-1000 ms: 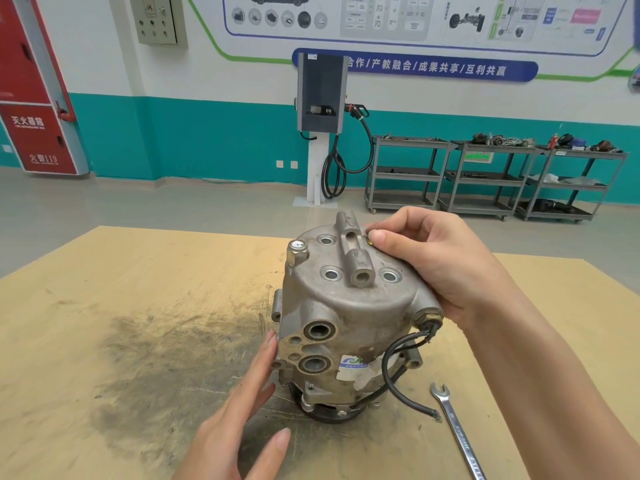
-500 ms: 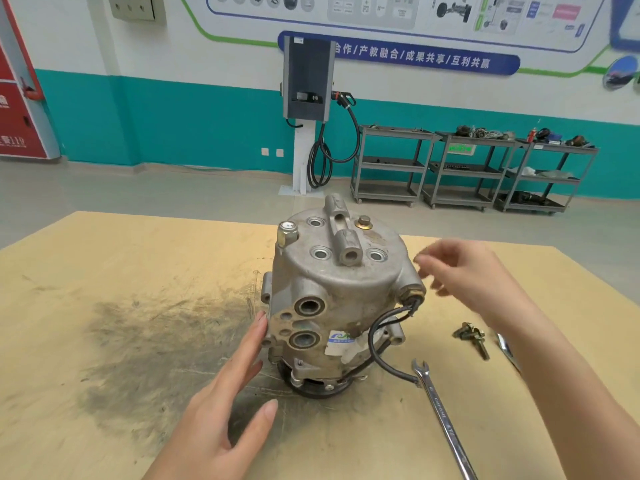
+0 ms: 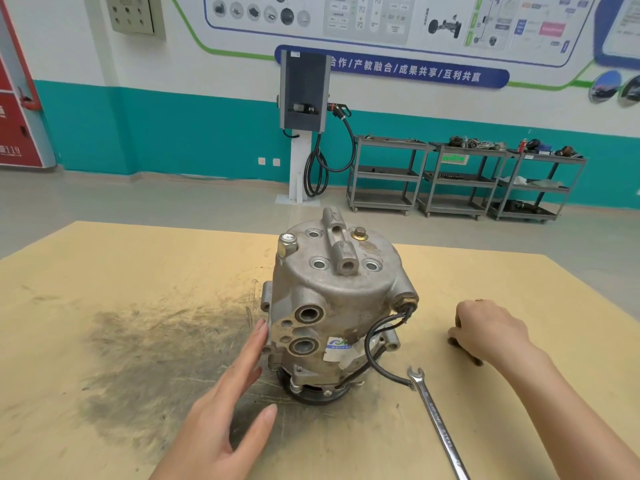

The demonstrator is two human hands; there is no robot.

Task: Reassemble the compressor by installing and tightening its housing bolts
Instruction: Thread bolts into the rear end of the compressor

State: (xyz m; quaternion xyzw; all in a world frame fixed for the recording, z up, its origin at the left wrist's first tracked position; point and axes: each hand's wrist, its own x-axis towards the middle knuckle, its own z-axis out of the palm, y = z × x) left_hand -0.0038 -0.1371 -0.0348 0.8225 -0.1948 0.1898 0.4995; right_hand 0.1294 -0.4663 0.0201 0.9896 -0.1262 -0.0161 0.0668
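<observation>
Compressor [image 3: 337,306] balances on its pulley; our left hand [image 3: 228,403] braces it with flat fingers. Right hand [image 3: 491,332] curls over loose bolts [image 3: 476,360] beside it; fumbling could scatter them.

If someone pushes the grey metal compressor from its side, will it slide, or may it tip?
The grey cast-metal compressor looks solid, so probably heavy and slow to slide. It stands tall on its narrower round black pulley, so a high push may tip it. The left hand rests open against its side, perhaps steadying it.

Both hands, the left hand [image 3: 221,420] and the right hand [image 3: 491,329], are bare, with bare forearms, no sleeves or gloves showing.
</observation>
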